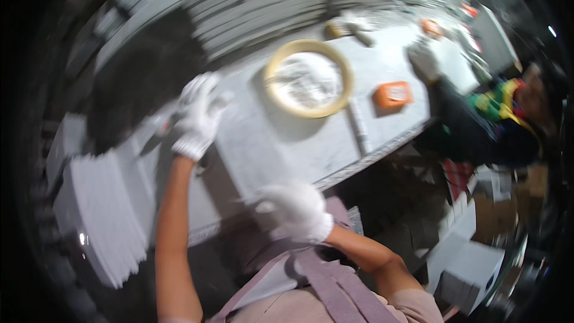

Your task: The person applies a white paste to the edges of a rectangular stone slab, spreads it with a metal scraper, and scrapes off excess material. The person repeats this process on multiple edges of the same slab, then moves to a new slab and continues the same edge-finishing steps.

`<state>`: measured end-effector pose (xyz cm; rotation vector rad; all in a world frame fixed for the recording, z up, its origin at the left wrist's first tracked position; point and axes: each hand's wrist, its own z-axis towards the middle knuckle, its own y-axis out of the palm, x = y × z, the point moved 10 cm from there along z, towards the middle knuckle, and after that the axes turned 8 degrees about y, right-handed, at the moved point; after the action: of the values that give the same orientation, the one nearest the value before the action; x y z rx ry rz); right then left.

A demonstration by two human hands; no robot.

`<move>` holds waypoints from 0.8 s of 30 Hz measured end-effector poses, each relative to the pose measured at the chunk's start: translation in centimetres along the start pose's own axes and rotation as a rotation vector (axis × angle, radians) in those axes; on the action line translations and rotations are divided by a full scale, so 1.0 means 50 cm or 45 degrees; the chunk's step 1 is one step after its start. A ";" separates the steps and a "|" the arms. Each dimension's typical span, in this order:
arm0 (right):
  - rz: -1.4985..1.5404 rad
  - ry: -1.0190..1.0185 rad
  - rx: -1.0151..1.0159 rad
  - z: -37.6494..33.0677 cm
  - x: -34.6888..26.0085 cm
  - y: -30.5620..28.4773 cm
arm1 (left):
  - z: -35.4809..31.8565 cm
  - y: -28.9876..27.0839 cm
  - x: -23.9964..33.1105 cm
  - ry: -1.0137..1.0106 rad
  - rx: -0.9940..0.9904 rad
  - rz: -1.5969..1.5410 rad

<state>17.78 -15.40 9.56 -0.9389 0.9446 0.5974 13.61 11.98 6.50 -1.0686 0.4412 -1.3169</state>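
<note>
White knitted gloves cover both my hands. My left hand (pixel 200 113) reaches over the left part of the pale work table (pixel 251 137), its fingers partly spread and nothing seen in them. My right hand (pixel 293 210) hovers close to my body by the table's near edge. Motion smears its fingers, so their shape and anything in them cannot be made out. Beyond the hands, on the table, sits a round basin with a thick yellow rim (pixel 276 103), holding whitish material. Farther right stands a small orange tub (pixel 393 94).
A tall stack of white sheets (pixel 104 215) stands at left. Long pale boards (pixel 263 0) are piled at the back. A co-worker's gloved hand (pixel 423 60) rests on the table's right side. White boxes (pixel 466 269) lie below right. A narrow strip (pixel 359 125) lies beside the basin.
</note>
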 end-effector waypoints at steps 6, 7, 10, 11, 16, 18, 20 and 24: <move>0.012 0.026 0.149 0.001 0.007 -0.019 | -0.018 0.028 -0.059 -0.212 0.072 -0.401; 0.016 0.037 0.145 -0.002 0.009 -0.019 | -0.021 0.036 -0.075 -0.274 0.074 -0.444; 0.006 0.056 0.120 -0.008 0.013 -0.017 | -0.032 0.056 -0.107 -0.385 0.082 -0.540; 0.007 0.067 0.114 -0.008 0.015 -0.017 | -0.035 0.062 -0.114 -0.408 0.073 -0.562; 0.012 0.097 0.053 -0.015 0.021 -0.021 | -0.034 0.054 -0.097 -0.350 0.097 -0.558; 0.011 0.110 0.038 -0.019 0.022 -0.023 | -0.035 0.049 -0.090 -0.390 0.084 -0.556; 0.010 0.131 0.032 -0.022 0.025 -0.023 | -0.036 0.047 -0.083 -0.430 0.072 -0.590; -0.049 0.151 0.047 -0.028 0.028 -0.025 | -0.029 0.034 -0.054 -0.337 0.070 -0.508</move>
<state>18.86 -17.18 8.45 -0.9656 1.0376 0.4943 12.72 13.75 3.59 -1.3078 -0.0107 -1.4964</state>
